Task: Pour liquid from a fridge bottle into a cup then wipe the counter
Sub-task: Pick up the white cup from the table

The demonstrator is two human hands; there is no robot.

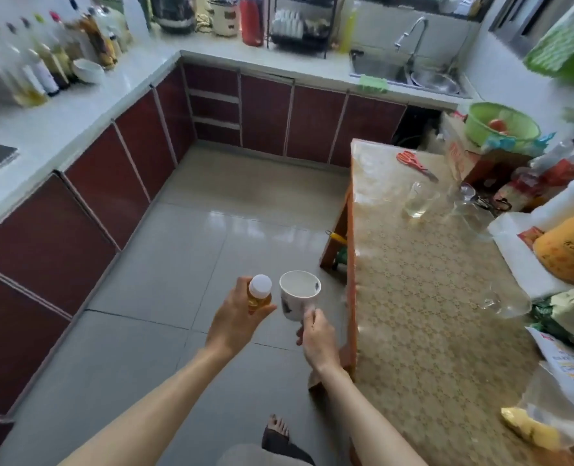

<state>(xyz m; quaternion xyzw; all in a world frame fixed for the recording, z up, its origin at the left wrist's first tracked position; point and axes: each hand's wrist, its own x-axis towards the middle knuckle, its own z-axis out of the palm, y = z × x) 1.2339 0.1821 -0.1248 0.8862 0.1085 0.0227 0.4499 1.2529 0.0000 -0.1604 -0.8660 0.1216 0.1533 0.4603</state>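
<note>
You've got the bottle (pixel 259 294) up in your left hand (pixel 237 317), fingers and thumb wrapped round its amber body, white cap on top and upright, out over the floor tiles (pixel 164 264). Just right of the bottle, nearly touching it, sits the white cup (pixel 297 294), mouth up and tilted a little, and your right hand (pixel 316 338) pinches it low at its near side; whether that's a handle, you can't tell from here. Right of the cup runs the table (pixel 423 297) with its patterned cloth, its edge close to your right hand. Farther along the table from the cup stands a clear glass (pixel 418 200), with red scissors (pixel 413 163) beyond it. Well away from the cup, across the floor, the counter (pixel 77 109) wraps the corner, with the sink (pixel 410 74) at its far right end.
</note>
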